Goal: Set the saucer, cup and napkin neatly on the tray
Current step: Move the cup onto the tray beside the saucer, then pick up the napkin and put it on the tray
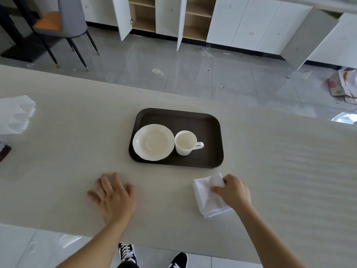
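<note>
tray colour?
Dark brown tray, plain with no pattern; clearest in the head view.

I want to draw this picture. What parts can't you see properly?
- Napkin: the right hand covers its near right part; whether the fingers pinch it is hidden.
- Left hand: palm faces down, underside unseen.
- White plastic thing: cut off by the left edge.
- Cup: too pale to tell if anything is inside.
</note>
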